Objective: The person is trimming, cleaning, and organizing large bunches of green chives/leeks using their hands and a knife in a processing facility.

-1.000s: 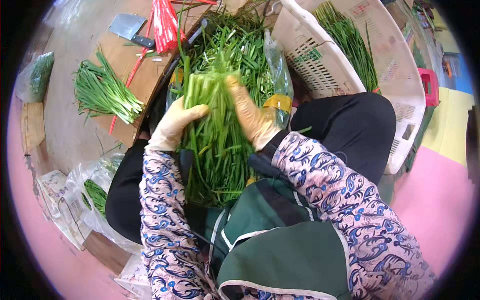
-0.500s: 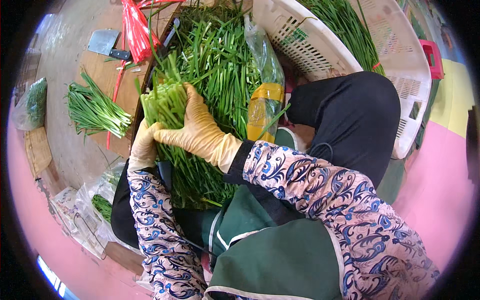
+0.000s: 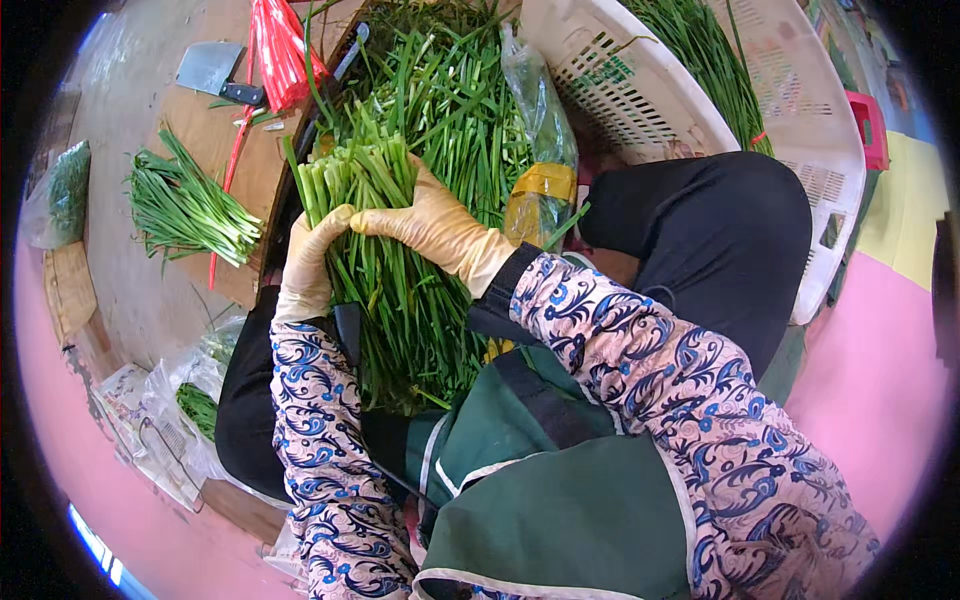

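Note:
Between my two gloved hands is a thick bunch of garlic chives, its pale cut stem ends pointing up and away from me, its green leaves hanging toward my lap. My left hand wraps the bunch from the left. My right hand grips it from the right, and the two thumbs nearly meet across the front. Beneath and beyond lies a large heap of loose chives, in a dark-edged container. A smaller bunch of chives rests on the board to the left.
A cleaver and red plastic ties lie on a wooden board at far left. At the right stands a white perforated basket with more chives. A clear plastic sleeve with yellow tape lies beside the heap. Bagged greens sit at the left edge.
Both hands have shifted slightly right with the bunch of chives. The bunch has turned more upright, and its cut ends now show more broadly.

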`<control>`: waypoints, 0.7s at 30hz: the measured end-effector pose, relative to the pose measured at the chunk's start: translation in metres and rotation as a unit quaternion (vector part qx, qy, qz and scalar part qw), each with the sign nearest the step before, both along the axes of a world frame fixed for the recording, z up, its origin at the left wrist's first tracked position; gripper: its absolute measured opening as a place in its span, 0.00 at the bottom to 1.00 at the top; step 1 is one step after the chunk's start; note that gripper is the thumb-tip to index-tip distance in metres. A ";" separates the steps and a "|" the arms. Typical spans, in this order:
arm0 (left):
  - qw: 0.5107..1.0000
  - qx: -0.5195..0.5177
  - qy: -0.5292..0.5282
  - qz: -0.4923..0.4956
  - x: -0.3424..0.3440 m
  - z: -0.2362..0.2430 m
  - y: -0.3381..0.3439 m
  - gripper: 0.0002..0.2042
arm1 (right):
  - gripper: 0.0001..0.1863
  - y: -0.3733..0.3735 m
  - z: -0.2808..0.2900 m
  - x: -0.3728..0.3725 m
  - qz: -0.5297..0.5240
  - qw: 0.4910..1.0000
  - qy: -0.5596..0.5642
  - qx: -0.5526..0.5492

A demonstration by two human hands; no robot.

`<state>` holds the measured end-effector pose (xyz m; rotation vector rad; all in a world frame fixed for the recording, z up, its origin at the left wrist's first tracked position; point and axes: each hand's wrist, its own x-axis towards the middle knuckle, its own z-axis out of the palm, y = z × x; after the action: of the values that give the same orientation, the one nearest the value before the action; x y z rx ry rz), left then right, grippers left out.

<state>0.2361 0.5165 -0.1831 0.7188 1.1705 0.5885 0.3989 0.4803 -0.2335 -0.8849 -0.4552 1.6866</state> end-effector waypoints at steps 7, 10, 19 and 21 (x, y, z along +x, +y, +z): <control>0.999 0.025 0.000 0.024 0.011 0.012 -0.005 0.24 | 0.30 -0.002 0.012 0.016 -0.017 0.999 -0.015 0.042; 0.999 0.037 0.013 -0.010 0.002 0.014 -0.006 0.24 | 0.31 0.000 0.018 0.025 0.037 0.998 0.020 0.051; 0.992 0.018 -0.016 -0.123 -0.011 0.045 -0.002 0.35 | 0.23 0.003 0.049 0.044 0.109 0.993 0.040 -0.007; 0.989 0.050 -0.025 -0.134 -0.004 0.044 -0.004 0.34 | 0.22 0.000 0.038 0.045 0.112 0.993 0.026 -0.017</control>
<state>0.2319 0.5129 -0.1386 0.9241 0.9823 0.4392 0.4441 0.4805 -0.1957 -0.8364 -0.5081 1.9231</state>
